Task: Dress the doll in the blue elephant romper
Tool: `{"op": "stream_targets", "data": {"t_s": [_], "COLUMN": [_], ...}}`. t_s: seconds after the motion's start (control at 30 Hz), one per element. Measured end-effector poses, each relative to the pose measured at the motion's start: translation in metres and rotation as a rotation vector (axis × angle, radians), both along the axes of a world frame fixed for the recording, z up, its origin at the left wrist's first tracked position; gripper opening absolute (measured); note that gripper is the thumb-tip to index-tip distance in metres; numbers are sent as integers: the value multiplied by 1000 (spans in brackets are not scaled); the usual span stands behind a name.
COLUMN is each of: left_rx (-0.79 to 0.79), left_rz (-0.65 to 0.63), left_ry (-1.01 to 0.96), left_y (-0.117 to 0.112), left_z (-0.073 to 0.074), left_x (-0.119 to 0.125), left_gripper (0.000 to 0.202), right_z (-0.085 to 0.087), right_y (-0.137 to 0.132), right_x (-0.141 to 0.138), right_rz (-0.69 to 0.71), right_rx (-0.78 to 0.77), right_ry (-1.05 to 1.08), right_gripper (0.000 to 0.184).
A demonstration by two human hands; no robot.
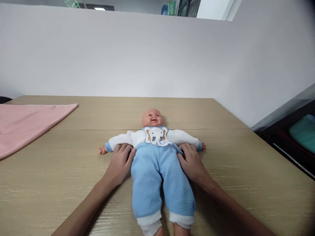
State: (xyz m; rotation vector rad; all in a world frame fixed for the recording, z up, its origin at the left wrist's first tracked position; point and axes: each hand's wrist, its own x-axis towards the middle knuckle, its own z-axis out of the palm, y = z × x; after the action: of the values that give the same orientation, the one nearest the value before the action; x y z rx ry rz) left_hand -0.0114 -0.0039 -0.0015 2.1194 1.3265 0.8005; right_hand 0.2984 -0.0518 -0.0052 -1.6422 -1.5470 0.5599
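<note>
A baby doll lies on its back on the table, head away from me and arms spread to both sides. It wears a white top with an elephant face on the chest and blue fleece pants with white cuffs. At the waist on the left, my left hand is closed on the edge of the pants, its fingertips partly hidden under the doll's arm. My right hand pinches the waistband on the other side, where a blue edge is drawn outward. The doll's feet run out of view at the bottom.
A pink cloth lies flat at the left of the wooden table. A white wall rises behind the table. To the right, beyond the table edge, stands a dark container with green fabric in it.
</note>
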Motion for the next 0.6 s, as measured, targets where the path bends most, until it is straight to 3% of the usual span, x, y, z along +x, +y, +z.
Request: {"op": "stream_targets", "data": {"t_s": [0.2,0.33,0.47,0.6], "left_rx": [-234,-272,-285,-208], "left_rz": [35,103,110,86], "left_ry": [-290,-453,-498,-410], "left_y": [-4,3,6,4], "left_z": [-8,-12,-11,-13], "left_x": [6,9,10,12], "left_gripper": [33,35,37,29], "right_z": [-12,-19,-26,-30], "right_y": [3,11,16,17], "right_x": [1,3,1,0], "right_rz": [-23,-50,-35,-28], "right_rx": [-92,-80,-67,-36], "right_ry": [196,339,437,421], "right_gripper": [38,53,59,53]}}
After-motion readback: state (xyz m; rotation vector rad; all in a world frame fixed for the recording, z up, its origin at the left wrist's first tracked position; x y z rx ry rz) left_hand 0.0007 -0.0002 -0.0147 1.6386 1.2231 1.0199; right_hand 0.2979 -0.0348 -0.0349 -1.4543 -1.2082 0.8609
